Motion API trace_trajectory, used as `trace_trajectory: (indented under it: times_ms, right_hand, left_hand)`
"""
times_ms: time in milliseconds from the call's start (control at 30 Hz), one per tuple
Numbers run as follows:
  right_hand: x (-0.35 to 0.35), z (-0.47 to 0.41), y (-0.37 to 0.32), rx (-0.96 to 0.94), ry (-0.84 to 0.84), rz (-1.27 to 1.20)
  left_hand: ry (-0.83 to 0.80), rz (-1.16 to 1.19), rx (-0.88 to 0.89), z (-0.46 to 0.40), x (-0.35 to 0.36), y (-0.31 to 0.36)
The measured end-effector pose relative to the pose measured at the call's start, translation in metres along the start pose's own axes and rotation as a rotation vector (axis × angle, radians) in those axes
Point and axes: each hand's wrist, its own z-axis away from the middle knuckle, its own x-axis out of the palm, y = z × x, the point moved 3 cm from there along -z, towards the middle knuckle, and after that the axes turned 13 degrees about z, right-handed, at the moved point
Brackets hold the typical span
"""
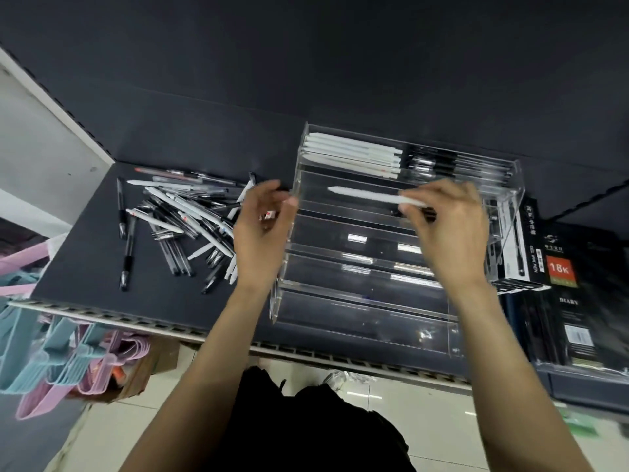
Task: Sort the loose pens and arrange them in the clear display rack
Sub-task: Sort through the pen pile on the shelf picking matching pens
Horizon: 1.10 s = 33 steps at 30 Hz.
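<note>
A dark grey shelf board [85, 260] with a pale, slotted front edge runs across the middle of the frame. At left of centre a loose heap of pens [177, 219] lies straight on it, white barrels crossed over clear and black ones (one black-gripped pen lies apart at the heap's left edge). Right of centre stands the clear stepped display rack [357, 301]. At the far right, just beside the rack, are black boxed diaries [575, 301] with a red "18K" label
</note>
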Motion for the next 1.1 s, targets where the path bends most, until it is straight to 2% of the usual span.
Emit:
trace_trajectory:
  times_ms: [67, 167, 300, 600, 667, 733, 800, 867, 933, 1000, 1100]
  right_hand:
    - [0.006, -0.010, 0.004, -0.029, -0.051, 0.082]
    - [0.017, -0.021, -0.006, -0.129, -0.197, 0.091]
    - [0.025, -0.031, -0.020, -0.178, -0.438, 0.134]
    - [0.038, -0.041, -0.034, -0.234, -0.647, 0.124]
    - [0.041, -0.037, -0.032, -0.227, -0.640, 0.101]
    - [0.042, -0.032, -0.030, -0.209, -0.559, 0.069]
    - [0.034, -0.026, -0.034, -0.167, -0.320, -0.013]
    - [0.015, -0.013, -0.052, -0.133, -0.016, -0.169]
    - [0.004, 0.009, -0.082, -0.137, 0.124, -0.322]
    - [0.013, 0.032, -0.119, -0.195, 0.079, -0.410]
    - [0.059, 0.060, -0.168, -0.238, -0.220, -0.348]
  left_hand:
    - [0.011, -0.157, 0.058, -0.012, -0.013, -0.009]
    - [-0.081, -0.281, 0.027, -0.024, -0.017, -0.024]
    - [-0.152, -0.291, 0.032, -0.024, -0.012, -0.032]
    - [-0.177, -0.289, 0.028, -0.023, -0.012, -0.034]
    - [-0.199, -0.279, 0.012, -0.022, -0.013, -0.030]
    - [-0.203, -0.266, 0.026, -0.020, -0.019, -0.026]
    - [-0.136, -0.260, 0.102, -0.017, -0.033, -0.020]
    - [0.008, -0.253, 0.232, -0.013, -0.059, -0.014]
    - [0.148, -0.278, 0.371, -0.006, -0.094, -0.008]
    - [0.197, -0.350, 0.457, -0.004, -0.131, -0.008]
    - [0.089, -0.574, 0.394, -0.019, -0.185, -0.019]
